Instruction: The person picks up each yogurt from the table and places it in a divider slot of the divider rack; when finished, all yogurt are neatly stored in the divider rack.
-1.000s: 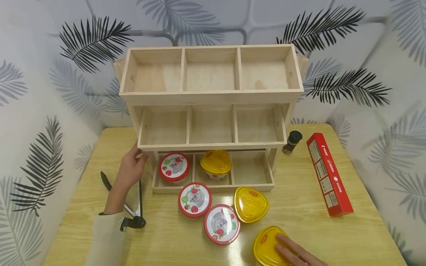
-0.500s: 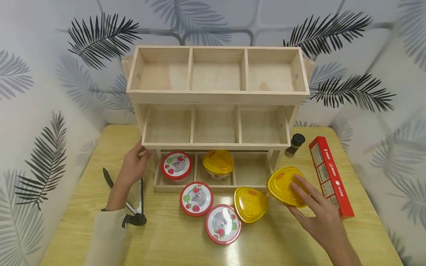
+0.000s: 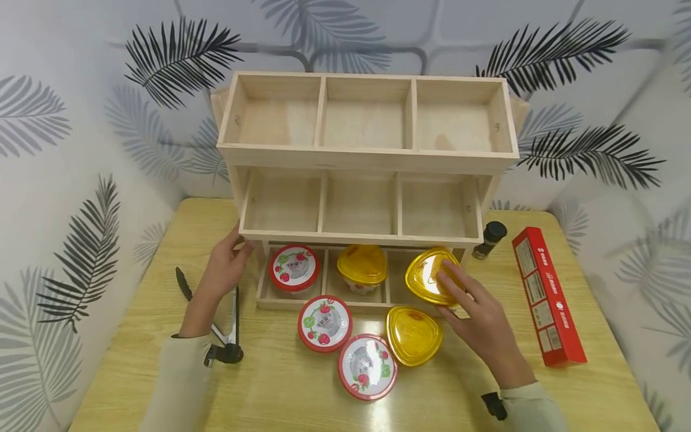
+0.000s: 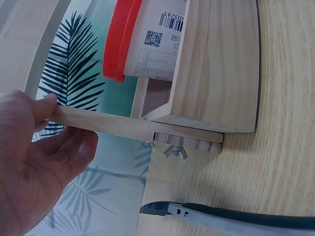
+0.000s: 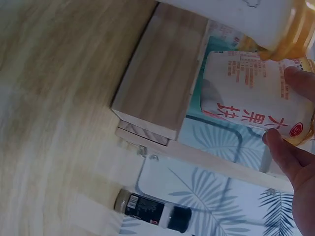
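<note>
My left hand (image 3: 225, 270) pinches the side post (image 4: 106, 122) of a three-tier wooden rack (image 3: 367, 159) between thumb and fingers. In the right hand (image 3: 480, 321) is a cup with a rounded-triangular yellow lid (image 3: 429, 277), its pale printed side (image 5: 246, 88) showing in the right wrist view. That cup hangs over the right compartment of the bottom tray (image 3: 291, 305). A red-lidded cup (image 3: 294, 267) sits in the tray's left compartment, a yellow-lidded cup (image 3: 364, 265) in the middle one. On the table in front stand two red-lidded cups (image 3: 325, 324) and another yellow-lidded cup (image 3: 413, 336).
Black-handled tongs (image 3: 231, 353) lie beside my left forearm. To the right of the rack are a black-capped jar (image 3: 490, 240) and a long red box (image 3: 549, 297). The middle tier (image 3: 360, 204) overhangs the back of the bottom tray. Leaf-patterned wall covering (image 3: 378, 36) encloses the table.
My right hand has taken the yellow-lidded cup off the table at the front right and carried it up and left over the bottom tray. The left hand keeps its grip on the post.
</note>
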